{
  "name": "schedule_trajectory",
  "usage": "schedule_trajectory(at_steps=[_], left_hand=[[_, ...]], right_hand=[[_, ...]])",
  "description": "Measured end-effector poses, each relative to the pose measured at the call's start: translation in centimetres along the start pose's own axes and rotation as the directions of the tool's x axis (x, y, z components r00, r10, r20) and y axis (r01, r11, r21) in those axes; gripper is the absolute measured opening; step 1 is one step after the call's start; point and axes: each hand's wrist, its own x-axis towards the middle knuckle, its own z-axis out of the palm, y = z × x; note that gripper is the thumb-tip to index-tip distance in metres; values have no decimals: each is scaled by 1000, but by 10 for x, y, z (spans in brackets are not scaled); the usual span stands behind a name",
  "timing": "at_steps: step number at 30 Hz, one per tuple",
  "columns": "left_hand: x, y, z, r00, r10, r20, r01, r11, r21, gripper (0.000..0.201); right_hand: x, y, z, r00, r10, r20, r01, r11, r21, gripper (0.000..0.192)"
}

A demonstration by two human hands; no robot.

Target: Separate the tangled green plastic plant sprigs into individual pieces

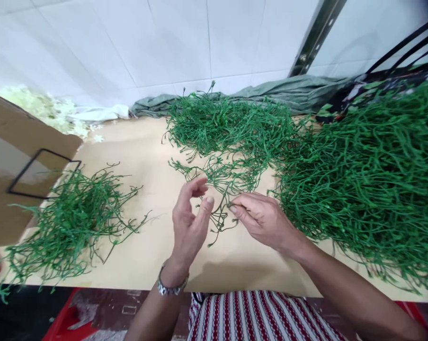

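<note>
Thin green artificial stems, apparently plastic, lie in piles over the table. My right hand [260, 220] pinches one branching green stem [221, 215] between thumb and forefinger, near the middle of the table. Just left of that stem, my left hand [192, 215] is held with thumb and fingers apart and nothing between them. A watch or metal bracelet [172, 282] circles the left wrist. Beyond both hands lies a loose cluster of stems [231, 170], partly hidden behind the fingers.
A large heap of green stems [370, 184] covers the right side, joining another pile [228, 123] at the back. A smaller pile [75, 218] lies left, beside a cardboard box [29, 142]. Pale flowers [43, 109] and green cloth [288, 94] lie along the tiled wall [171, 42].
</note>
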Motion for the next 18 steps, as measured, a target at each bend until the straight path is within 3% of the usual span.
schedule_trajectory(at_steps=[3,6,9,15,18], left_hand=[[-16,1,-4,988,157,-11,-143,926,350,13],[-26,0,-2,978,203,39,-196,856,478,10],[-29,-3,3,987,127,100,-158,883,441,6],[-25,-8,7,995,25,92,-52,949,310,17],[-23,-6,5,982,-14,189,-39,961,274,20]], right_hand=[[-5,-2,1,998,-13,-55,17,997,70,16],[-9,-4,8,994,-26,-107,35,996,85,16],[-12,-4,16,990,-37,-137,49,995,82,17],[-11,4,19,994,-24,-111,19,999,-45,18],[-8,10,16,987,-155,-29,154,987,-42,28]])
